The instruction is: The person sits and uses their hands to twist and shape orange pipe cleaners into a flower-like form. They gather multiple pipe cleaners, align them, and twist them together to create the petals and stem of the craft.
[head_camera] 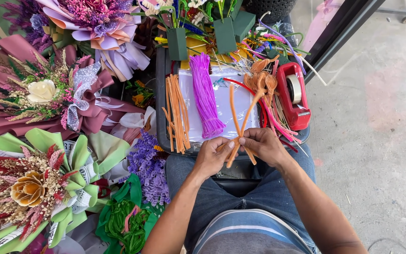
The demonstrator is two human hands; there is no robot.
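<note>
Our left hand [213, 155] and right hand [262, 144] pinch fuzzy orange pipe cleaners [238, 123], crossed. Beside them lies a bristly purple bundle [205, 94].

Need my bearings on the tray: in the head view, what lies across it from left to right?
Orange pipe cleaner bundle → purple pipe cleaner bundle → orange looped stems → red tape dispenser. Nearer the person, the left hand and right hand pinch crossed orange pipe cleaners.

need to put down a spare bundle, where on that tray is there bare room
One bare strip on the tray: the white sheet between the purple bundle and the red tape dispenser, though orange stems held by both hands cross it. The tray's left side, top and right edge are crowded. The concrete floor right of it is open.
</note>
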